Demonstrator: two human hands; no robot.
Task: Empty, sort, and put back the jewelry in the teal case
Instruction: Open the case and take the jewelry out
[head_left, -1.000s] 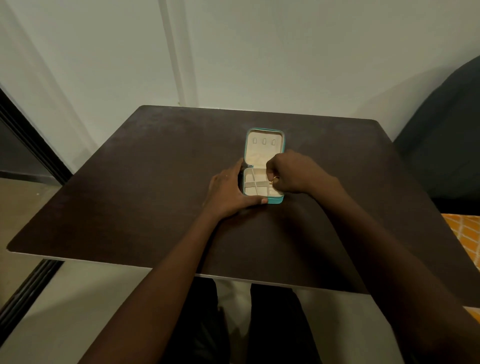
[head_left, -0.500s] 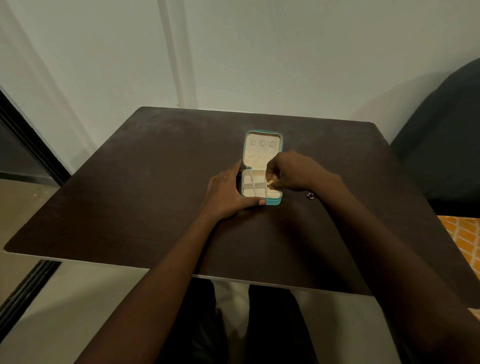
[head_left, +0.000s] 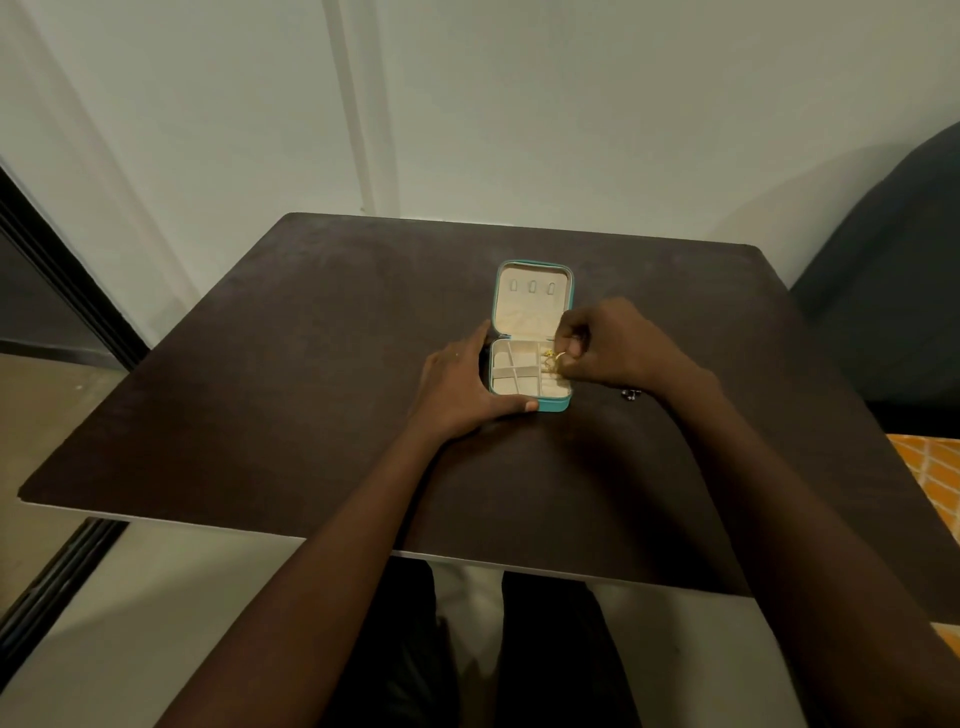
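Note:
The teal case (head_left: 552, 405) lies open in the middle of the dark table (head_left: 291, 364), its cream lid (head_left: 530, 304) folded back away from me. Cream dividers split the base into small compartments. My left hand (head_left: 457, 382) lies flat against the case's left side, thumb along its front edge, steadying it. My right hand (head_left: 613, 345) hovers over the case's right side with fingertips pinched on a gold ring (head_left: 560, 356). More gold jewelry (head_left: 548, 364) sits just below it in the right compartment. A small dark jewelry piece (head_left: 630, 394) lies on the table by my right wrist.
A white wall rises just behind the table's far edge. A dark chair (head_left: 893, 291) stands at the right, with an orange patterned fabric (head_left: 930, 473) below it. My legs show under the near table edge.
My right hand has lifted slightly out of the right compartment, and the gold ring now shows at its fingertips. My left hand has stayed on the case.

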